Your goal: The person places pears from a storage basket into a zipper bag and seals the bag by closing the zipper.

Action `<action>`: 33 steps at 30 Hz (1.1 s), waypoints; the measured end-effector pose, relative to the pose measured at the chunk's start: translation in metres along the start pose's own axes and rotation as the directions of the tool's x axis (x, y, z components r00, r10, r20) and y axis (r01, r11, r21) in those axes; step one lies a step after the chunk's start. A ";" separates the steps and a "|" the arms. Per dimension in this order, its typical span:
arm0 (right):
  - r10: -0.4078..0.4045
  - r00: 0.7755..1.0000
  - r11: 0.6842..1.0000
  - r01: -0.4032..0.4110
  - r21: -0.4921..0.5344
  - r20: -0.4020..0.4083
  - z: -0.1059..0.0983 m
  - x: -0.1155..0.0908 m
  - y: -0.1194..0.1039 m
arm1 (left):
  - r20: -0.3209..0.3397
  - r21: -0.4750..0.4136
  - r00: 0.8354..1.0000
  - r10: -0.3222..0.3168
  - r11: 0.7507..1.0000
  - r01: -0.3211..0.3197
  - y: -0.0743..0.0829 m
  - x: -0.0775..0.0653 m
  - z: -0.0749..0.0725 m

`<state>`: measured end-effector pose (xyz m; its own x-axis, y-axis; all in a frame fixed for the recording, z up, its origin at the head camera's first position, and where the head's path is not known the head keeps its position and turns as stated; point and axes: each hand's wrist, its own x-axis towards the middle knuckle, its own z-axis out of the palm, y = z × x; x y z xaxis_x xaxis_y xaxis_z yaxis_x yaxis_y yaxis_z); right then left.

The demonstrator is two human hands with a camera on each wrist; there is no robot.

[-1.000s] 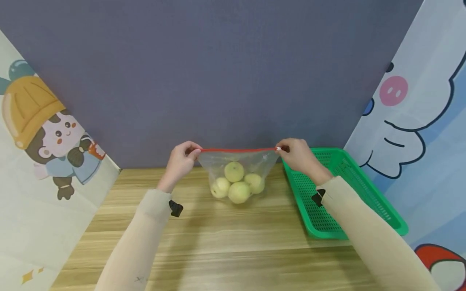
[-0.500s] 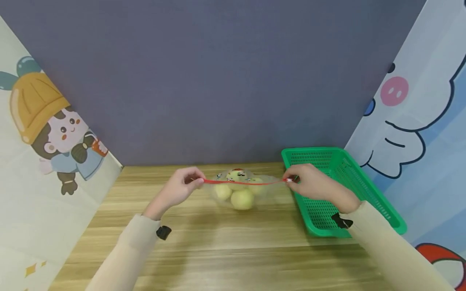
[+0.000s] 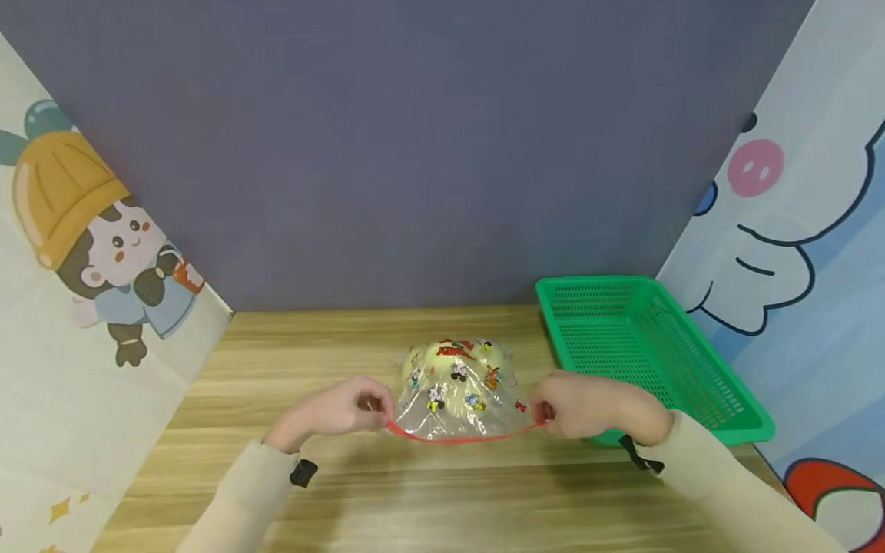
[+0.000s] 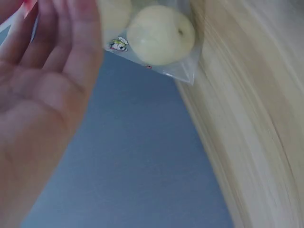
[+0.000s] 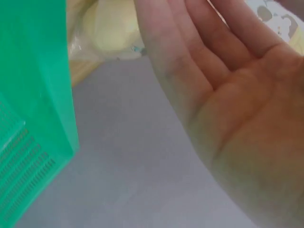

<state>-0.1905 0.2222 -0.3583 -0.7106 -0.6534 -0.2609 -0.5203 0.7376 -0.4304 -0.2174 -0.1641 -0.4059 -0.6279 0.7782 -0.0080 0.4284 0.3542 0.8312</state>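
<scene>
A clear zip bag (image 3: 422, 422) printed with small cartoon figures lies tilted toward me on the wooden table. Inside it are several round, pale yellow-green fruits (image 4: 159, 35), partly covered by the print in the head view. The red zip edge (image 3: 456, 441) of the bag faces me, stretched between both hands and sagging slightly in the middle. My left hand (image 3: 346, 408) pinches its left end between thumb and fingers. At the opposite end, my right hand (image 3: 584, 405) pinches the strip; the white slider seen there earlier is hidden.
A green plastic basket (image 3: 764, 430) stands on the right of the table (image 3: 290, 361), with my right hand overlapping its near left side in the head view. A grey panel (image 3: 442, 153) rises behind the table. Cartoon-printed sheets hang left and right.
Both hands have drawn the red zip edge down and toward me. The bag, upright before, now leans over the fruits with its printed side up.
</scene>
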 end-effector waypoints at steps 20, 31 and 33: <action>0.063 0.986 0.997 -0.070 0.040 0.156 0.030 0.001 -0.014 | 0.182 0.075 0.966 -0.182 0.982 0.171 0.006 -0.012 0.019; -0.014 0.982 1.000 0.015 0.008 -0.190 0.047 0.024 -0.012 | -0.187 0.187 0.975 -0.121 0.970 0.157 -0.008 0.011 0.040; 0.035 0.965 0.998 -0.047 -0.039 -0.261 0.055 0.028 -0.015 | -0.249 0.238 0.957 -0.151 0.948 0.212 -0.010 0.016 0.049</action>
<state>-0.1766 0.1829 -0.4065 -0.8276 -0.5598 -0.0413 -0.5042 0.7736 -0.3838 -0.1995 -0.1295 -0.4414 -0.8274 0.5616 0.0052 0.4276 0.6238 0.6542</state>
